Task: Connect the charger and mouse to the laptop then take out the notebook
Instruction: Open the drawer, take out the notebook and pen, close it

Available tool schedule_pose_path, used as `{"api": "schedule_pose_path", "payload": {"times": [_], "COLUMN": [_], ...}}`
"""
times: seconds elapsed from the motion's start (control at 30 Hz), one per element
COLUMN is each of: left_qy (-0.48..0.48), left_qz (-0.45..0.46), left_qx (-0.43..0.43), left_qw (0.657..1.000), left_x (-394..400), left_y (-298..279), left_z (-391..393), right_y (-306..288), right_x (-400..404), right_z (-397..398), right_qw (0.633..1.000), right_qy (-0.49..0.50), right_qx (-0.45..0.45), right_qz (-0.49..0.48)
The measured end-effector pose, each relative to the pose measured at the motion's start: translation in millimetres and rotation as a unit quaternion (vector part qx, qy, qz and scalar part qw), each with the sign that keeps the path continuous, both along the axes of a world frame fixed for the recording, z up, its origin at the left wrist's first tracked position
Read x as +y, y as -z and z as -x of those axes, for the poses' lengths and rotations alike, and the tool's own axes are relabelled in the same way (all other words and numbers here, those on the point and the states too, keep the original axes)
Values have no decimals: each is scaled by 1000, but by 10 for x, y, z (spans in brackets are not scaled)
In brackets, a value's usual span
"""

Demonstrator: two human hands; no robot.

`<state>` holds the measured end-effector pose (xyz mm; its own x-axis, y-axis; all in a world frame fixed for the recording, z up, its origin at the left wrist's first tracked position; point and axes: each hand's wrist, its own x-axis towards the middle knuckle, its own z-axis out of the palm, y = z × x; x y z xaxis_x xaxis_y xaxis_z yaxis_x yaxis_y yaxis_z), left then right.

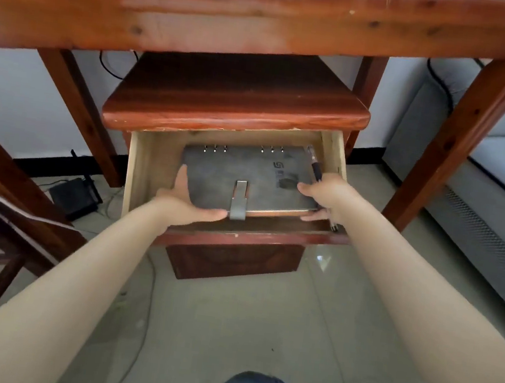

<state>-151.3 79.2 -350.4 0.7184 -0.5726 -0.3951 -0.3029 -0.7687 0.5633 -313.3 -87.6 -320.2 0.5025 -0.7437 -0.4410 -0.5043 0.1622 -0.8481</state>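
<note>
Head view, looking down beneath a red-brown wooden bench. A small wooden cabinet stands under the bench with its top drawer pulled out toward the viewer. Inside the drawer lies a grey ring-bound notebook, cover upward. Its long axis runs left to right across the drawer; the metal binding rings lie along the far edge, and the near long edge, tilted slightly upward, faces the viewer. A grey strap clasp folds over the middle of that near edge. Dark lettering is printed on the right part of the cover; it cannot be read in full. A dark pen lies along the notebook's right short edge, just inside the drawer's right wall, its length running front to back.

The left hand grips the notebook's near-left corner, thumb on the cover and fingers beneath the near edge, clamped on the book. The right hand grips the near-right corner, thumb on the cover and fingers curled under the edge, likewise clamped on it. A black box with cables rests on the tiled floor at left; a grey sofa stands at right.
</note>
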Motion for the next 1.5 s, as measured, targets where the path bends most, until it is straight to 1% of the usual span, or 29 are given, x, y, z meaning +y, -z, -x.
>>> {"api": "schedule_pose_path", "payload": {"times": [0.03,0.07,0.1,0.13,0.17,0.2,0.27,0.33,0.43,0.5,0.6,0.67,0.7,0.73,0.8,0.83,0.9,0.93,0.97,1.03,1.1,1.17,1.23,1.27,1.33,1.4,1.43,1.47,1.5], "left_qy": [49,89,123,157,198,249,344,353,350,349,340,330,321,307,280,272,274,278,282,283,278,269,259,253,243,237,239,246,258], "left_qz": [-57,-95,-101,-77,-48,-27,-3,33,-1,15,22,32,26,14,-21,-32,-49,-57,-67,-69,-34,-9,-12,-16,-15,-6,-4,-3,-2], "left_qx": [-76,-168,-263,-347,-405,-439,-476,-522,-581,-613,-638,-630,-615,-595,-522,-490,-457,-451,-451,-458,-464,-466,-466,-466,-466,-467,-465,-460,-449], "left_qw": [994,977,951,921,891,863,810,776,735,709,690,702,719,743,806,827,845,846,844,840,840,843,846,848,851,852,853,853,855], "left_x": [36,71,98,118,136,155,205,320,478,535,467,315,216,110,-96,-191,-335,-381,-404,-398,-378,-373,-378,-377,-364,-352,-348,-348,-348], "left_y": [-30,-42,-50,-61,-62,-71,-123,-162,-327,-470,-734,-888,-934,-963,-996,-1001,-1014,-1023,-1028,-1013,-968,-942,-933,-929,-919,-904,-903,-913,-940], "left_z": [76,142,203,255,300,347,470,556,680,654,486,336,243,126,-57,-115,-179,-204,-217,-224,-224,-210,-188,-179,-156,-136,-135,-153,-182], "right_y": [-37,-49,-58,-59,-70,-42,2,41,-18,-93,-275,-412,-472,-519,-595,-623,-605,-593,-587,-525,-359,-89,198,340,570,706,738,771,806], "right_x": [41,68,110,154,204,216,269,292,342,328,247,183,145,102,68,63,38,44,61,117,240,415,609,666,734,753,779,800,801], "right_z": [64,118,169,217,258,297,403,505,581,524,306,130,48,-32,-139,-167,-163,-119,-47,156,357,486,541,541,506,449,430,411,384], "right_qw": [1000,998,996,993,992,991,989,984,973,962,949,946,946,947,946,946,958,965,972,966,932,901,891,885,863,817,796,778,768], "right_qy": [-3,-4,-5,-1,-2,-7,-26,-54,-93,-101,-92,-72,-52,-29,4,13,12,1,-29,-143,-254,-296,-304,-303,-275,-218,-190,-172,-151], "right_qx": [-21,-51,-82,-109,-125,-134,-140,-147,-195,-244,-288,-304,-310,-314,-322,-321,-280,-241,-181,-13,124,189,199,185,132,74,46,39,45], "right_qz": [-19,-34,-42,-46,-33,-4,48,79,78,77,89,87,80,70,37,30,67,105,149,214,226,253,273,301,402,528,572,603,620]}}
